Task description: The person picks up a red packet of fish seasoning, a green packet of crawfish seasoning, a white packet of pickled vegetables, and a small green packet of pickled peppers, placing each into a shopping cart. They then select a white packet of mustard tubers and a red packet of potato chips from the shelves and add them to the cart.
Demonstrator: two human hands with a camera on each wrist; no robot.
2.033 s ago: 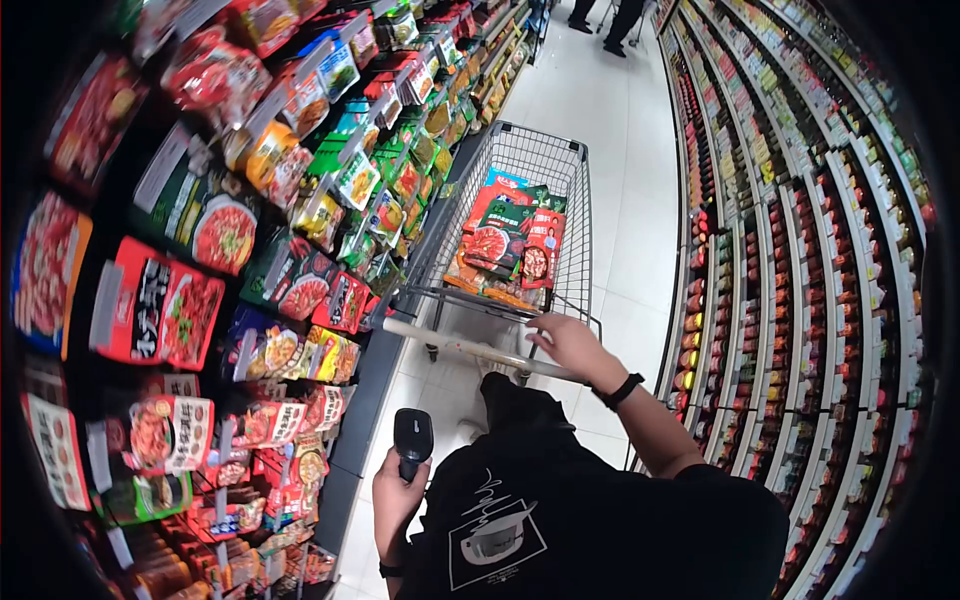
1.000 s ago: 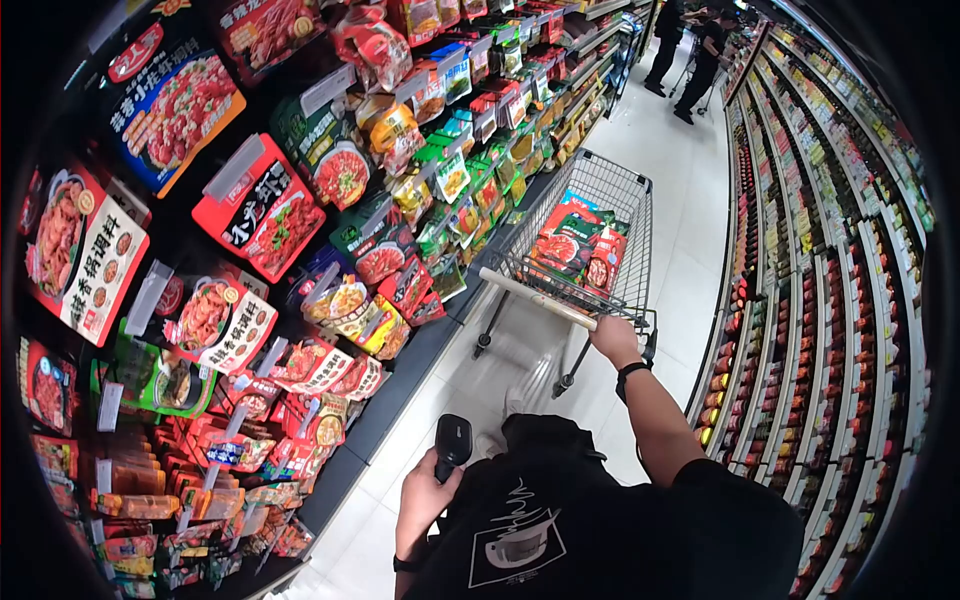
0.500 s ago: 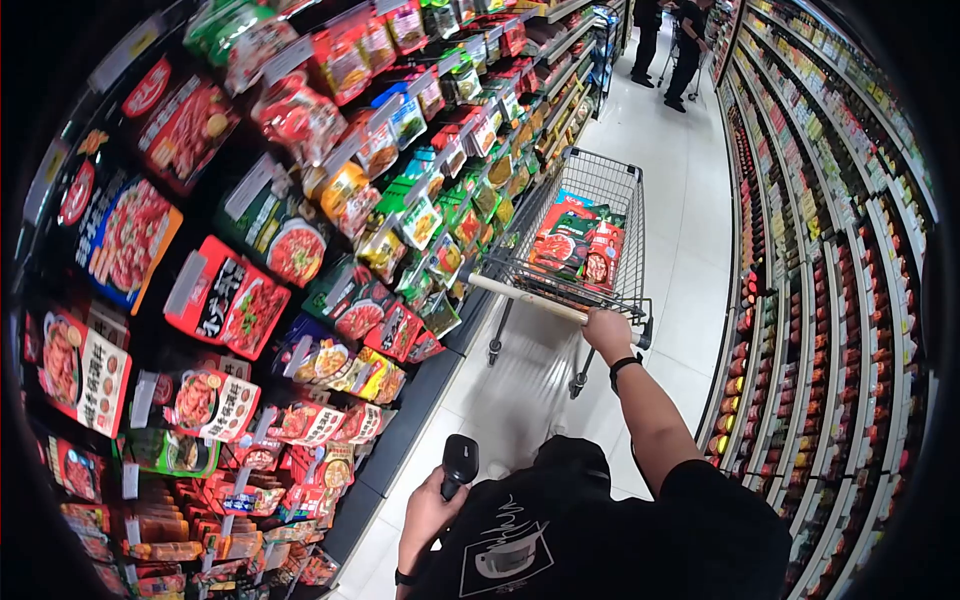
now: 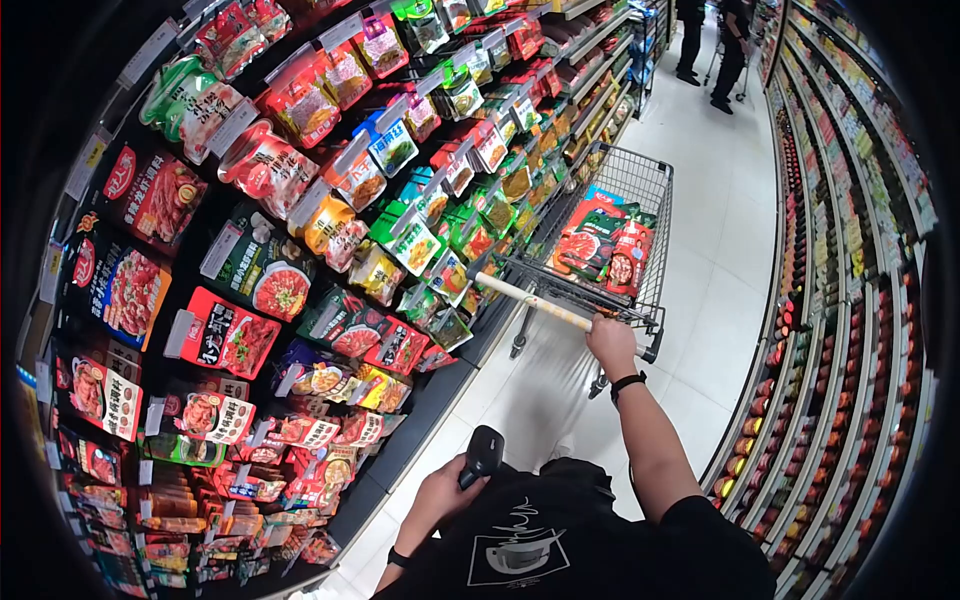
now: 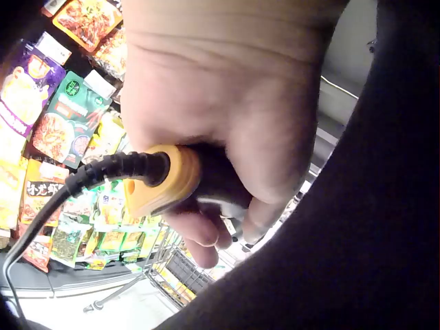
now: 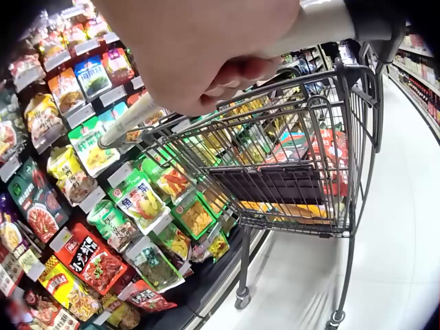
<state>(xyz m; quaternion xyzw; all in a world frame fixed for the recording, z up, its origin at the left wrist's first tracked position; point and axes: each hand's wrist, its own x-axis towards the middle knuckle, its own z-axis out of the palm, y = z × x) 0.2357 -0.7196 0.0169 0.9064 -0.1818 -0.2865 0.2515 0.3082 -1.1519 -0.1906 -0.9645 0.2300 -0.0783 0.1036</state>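
My right hand (image 4: pixel 612 345) grips the pale handle (image 4: pixel 540 303) of a wire shopping cart (image 4: pixel 652 185) near its right end. In the right wrist view its fingers curl round the handle bar (image 6: pixel 309 31). Colourful food packets (image 4: pixel 603 245) in red, green and blue lie in the cart's basket. Low in front of the body, my left hand (image 4: pixel 438 492) holds a black handheld barcode scanner (image 4: pixel 484 455), its head tilted up. The left wrist view shows the scanner's yellow grip end (image 5: pixel 168 182) in the palm, with a black cable (image 5: pixel 103 168) coming out of it.
Racks of hanging seasoning packets (image 4: pixel 235 335) line the left side, above a dark base ledge (image 4: pixel 425 410). Shelves of jars and bottles (image 4: pixel 820 400) run along the right. Down the pale tiled aisle (image 4: pixel 705 230), two people (image 4: pixel 733 55) stand near the far end.
My right hand has gone from loose fingers over the handle to a firm grip on it. The cart sits further right in view. The scanner stays in my left hand.
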